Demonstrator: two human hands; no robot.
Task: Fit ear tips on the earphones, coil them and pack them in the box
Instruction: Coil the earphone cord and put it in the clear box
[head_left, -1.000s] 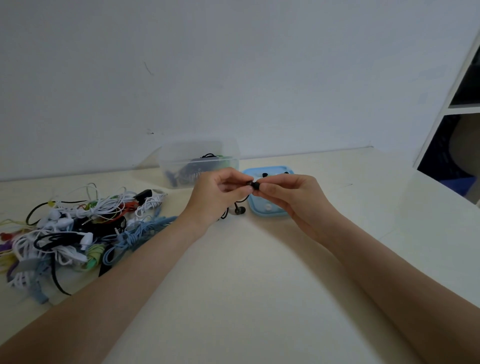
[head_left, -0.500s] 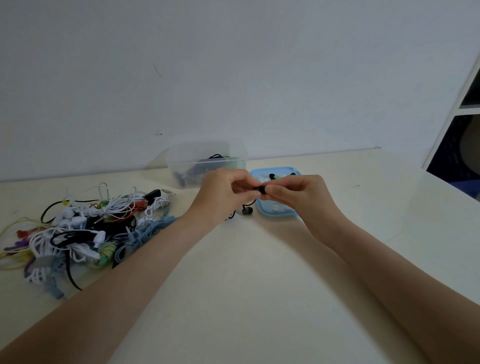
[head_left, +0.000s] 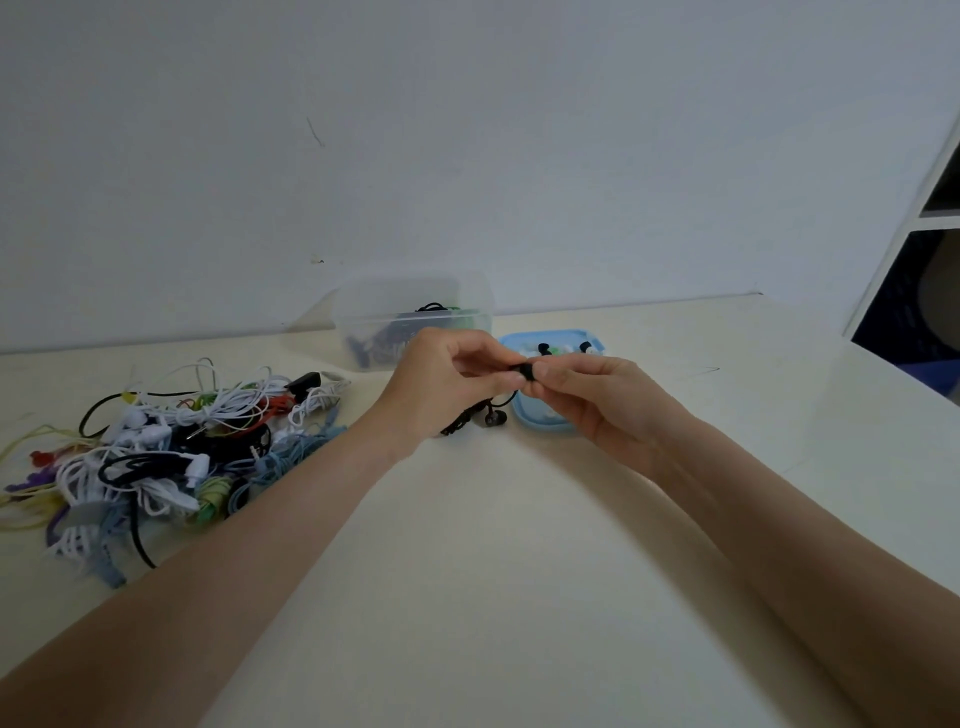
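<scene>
Now, above the cream table (head_left: 467, 597), your left hand (head_left: 441, 384) pinches the black wired earbud (head_left: 519, 370) while your right hand (head_left: 597, 400) pinches its small black rubber ear tip (head_left: 528, 372); press squarely, twisting gently, until it seats.

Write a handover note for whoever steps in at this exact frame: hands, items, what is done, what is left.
Left hand and right hand both pinch a small black earbud piece between them above the cream table; tip fit cannot be judged.
Its second black earbud lies on the table.
Blue tray of ear tips sits behind the hands; clear plastic box already holds some earphones.
Tangled pile of coloured earphones waits on the left.
Left: finish tips, coil, pack, then the pile.
</scene>
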